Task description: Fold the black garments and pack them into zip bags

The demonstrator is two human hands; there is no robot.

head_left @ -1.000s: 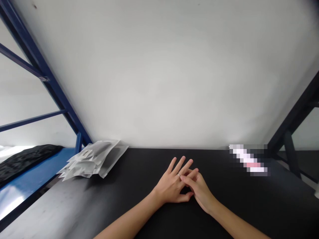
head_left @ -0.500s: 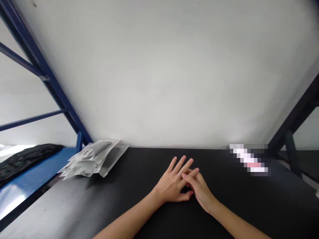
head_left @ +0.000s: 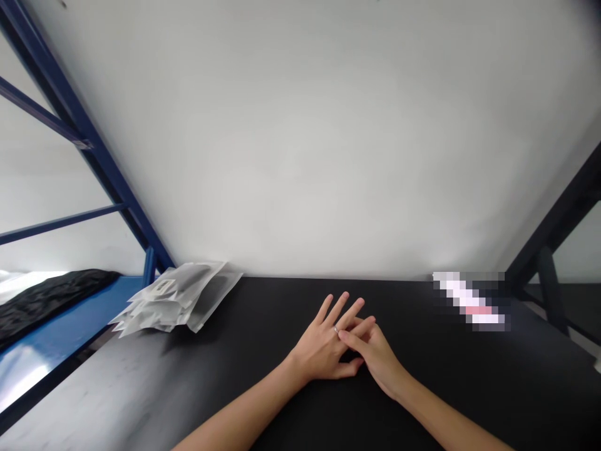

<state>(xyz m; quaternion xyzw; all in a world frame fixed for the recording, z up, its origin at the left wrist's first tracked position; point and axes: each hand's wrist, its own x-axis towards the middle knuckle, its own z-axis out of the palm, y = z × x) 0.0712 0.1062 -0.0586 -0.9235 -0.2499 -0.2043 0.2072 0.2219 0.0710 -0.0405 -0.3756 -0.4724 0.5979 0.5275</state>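
My left hand [head_left: 323, 351] is held palm down above the black tabletop [head_left: 286, 300], its fingers spread and holding nothing. A thin silver ring [head_left: 336, 329] sits at the base of one of its fingers. My right hand [head_left: 380, 360] comes in from the right and grips the left hand's fingers near the index finger. The right thumb lies on top, its tip just beside the ring. The other right fingers curl beneath the left hand and are mostly hidden.
Clear plastic zip bags [head_left: 173, 300] lie piled at the back left. A pixelated white and pink item [head_left: 469, 300] lies at the back right. Blue metal frame bars [head_left: 103, 163] rise at the left, dark ones [head_left: 558, 219] at the right. Black fabric [head_left: 56, 297] lies on a blue surface.
My right thumb has slid slightly left along the left hand, closer to the ring. Both hands otherwise keep nearly the same pose and place.
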